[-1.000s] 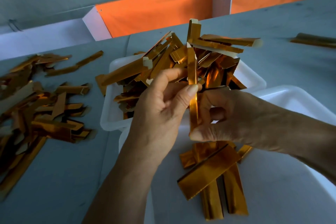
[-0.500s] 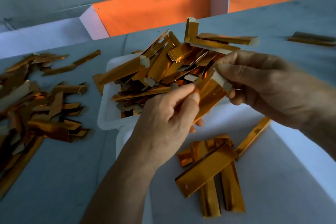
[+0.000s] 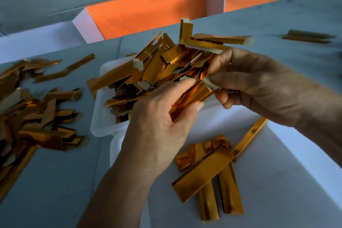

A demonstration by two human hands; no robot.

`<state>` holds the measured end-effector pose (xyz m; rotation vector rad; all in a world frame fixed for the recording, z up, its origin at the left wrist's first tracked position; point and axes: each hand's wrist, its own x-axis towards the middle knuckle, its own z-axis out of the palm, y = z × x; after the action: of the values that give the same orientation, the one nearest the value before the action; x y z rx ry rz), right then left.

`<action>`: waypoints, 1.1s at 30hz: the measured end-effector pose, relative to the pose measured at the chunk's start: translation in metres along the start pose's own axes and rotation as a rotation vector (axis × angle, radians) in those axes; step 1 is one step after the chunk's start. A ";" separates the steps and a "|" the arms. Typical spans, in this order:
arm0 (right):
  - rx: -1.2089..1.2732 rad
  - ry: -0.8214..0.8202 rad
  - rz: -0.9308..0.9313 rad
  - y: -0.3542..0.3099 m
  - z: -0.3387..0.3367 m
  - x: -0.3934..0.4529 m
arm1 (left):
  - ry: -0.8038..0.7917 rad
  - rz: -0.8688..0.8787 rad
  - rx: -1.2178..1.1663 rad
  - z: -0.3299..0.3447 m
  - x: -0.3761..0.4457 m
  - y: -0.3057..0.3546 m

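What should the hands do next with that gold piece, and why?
Probably fold the pale flap in with the right hand. The left hand grips the gold piece lower down, and the flap sticks out at the right fingertips. The pieces in the near tray look finished and lie flat.

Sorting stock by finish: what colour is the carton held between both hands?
The carton is shiny metallic gold; the head view shows it best.
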<state>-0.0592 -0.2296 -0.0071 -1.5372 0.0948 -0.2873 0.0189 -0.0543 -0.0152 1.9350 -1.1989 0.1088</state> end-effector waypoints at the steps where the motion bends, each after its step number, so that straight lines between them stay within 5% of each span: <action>1: -0.002 -0.044 0.015 -0.001 -0.002 0.000 | 0.011 -0.002 -0.035 0.000 0.000 -0.001; 19: 0.266 -0.264 0.114 -0.002 -0.010 0.000 | -0.093 0.101 -0.272 -0.005 -0.001 -0.001; 28: -0.060 -0.021 -0.192 -0.002 0.005 0.000 | -0.066 0.065 -0.294 -0.004 0.000 -0.002; 33: 0.036 -0.115 -0.112 -0.002 0.002 0.000 | -0.085 -0.033 -0.433 -0.002 0.000 -0.006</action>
<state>-0.0594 -0.2276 -0.0053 -1.5220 -0.0868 -0.2870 0.0242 -0.0515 -0.0171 1.5894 -1.1354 -0.2361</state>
